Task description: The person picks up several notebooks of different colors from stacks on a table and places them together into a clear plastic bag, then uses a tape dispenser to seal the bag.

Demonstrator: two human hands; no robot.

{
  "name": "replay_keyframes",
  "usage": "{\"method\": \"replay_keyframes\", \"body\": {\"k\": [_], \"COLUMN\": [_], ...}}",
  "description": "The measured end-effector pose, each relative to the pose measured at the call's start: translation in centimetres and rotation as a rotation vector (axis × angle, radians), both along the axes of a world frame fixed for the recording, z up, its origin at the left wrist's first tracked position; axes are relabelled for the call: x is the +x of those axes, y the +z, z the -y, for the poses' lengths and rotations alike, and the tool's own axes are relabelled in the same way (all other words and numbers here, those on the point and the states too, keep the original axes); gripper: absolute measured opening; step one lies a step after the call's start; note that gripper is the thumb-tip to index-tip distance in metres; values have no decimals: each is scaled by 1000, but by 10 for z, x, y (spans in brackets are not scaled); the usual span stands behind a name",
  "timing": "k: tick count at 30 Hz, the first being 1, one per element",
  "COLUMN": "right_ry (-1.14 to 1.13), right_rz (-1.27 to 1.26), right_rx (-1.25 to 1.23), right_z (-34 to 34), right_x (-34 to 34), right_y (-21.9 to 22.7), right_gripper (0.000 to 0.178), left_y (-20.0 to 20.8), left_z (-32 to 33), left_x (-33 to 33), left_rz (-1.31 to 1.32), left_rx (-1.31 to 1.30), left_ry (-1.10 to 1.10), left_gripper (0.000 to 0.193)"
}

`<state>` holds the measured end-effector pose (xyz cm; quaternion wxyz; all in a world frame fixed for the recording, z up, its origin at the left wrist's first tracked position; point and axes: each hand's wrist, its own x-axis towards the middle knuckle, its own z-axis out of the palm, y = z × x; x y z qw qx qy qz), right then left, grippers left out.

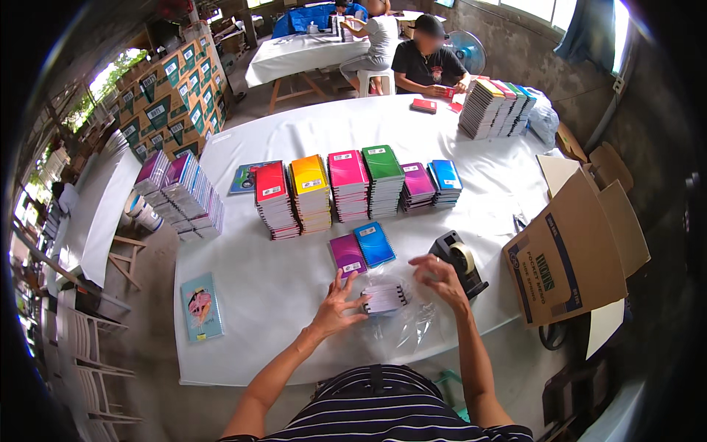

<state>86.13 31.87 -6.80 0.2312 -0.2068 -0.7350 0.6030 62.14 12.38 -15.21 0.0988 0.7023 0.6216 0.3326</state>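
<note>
The person stands at a white table [258, 295], both bare forearms reaching in from below. In front of them, near the table's close edge, a small bundle of notebooks [384, 298] sits inside a clear plastic bag [401, 324] that lies crumpled on the cloth. The left hand [337, 303] has its fingers spread wide and loose, the tips touching the left end of the bundle without closing round it. The right hand [439, 277] hovers just above and to the right of the bundle, its fingers bent and pinched together near the bag's upper edge; I cannot tell whether they hold the plastic.

Just beyond the bundle lie a purple notebook [347, 253] and a blue notebook [374, 244], side by side and touching. A black tape dispenser [458, 261] stands just beside the right hand. Farther back, a row of coloured notebook stacks [346, 184] runs across the middle of the table: red, yellow, pink, green, purple, blue. More stacks [183, 195] sit at the left edge, and a tall pile [495, 107] at the far right corner. An open cardboard box [571, 250] leans at the table's right side. Across the table a seated person in a black shirt [426, 65] handles a red notebook.
</note>
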Motion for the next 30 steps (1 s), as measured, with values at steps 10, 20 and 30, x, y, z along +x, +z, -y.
{"method": "replay_keyframes", "body": {"k": [10, 20, 30], "right_ry": [114, 83, 146], "right_rz": [2, -49, -5], "right_rx": [216, 318, 371], "right_z": [25, 29, 27], "right_x": [12, 6, 8], "right_y": [-84, -82, -90], "right_gripper": [56, 65, 70], "left_y": [-8, -5, -10], "left_z": [1, -9, 4], "left_x": [10, 17, 26], "left_rz": [52, 29, 151], "left_rx": [-67, -49, 24], "left_ry": [55, 75, 145], "left_gripper": [56, 57, 59]}}
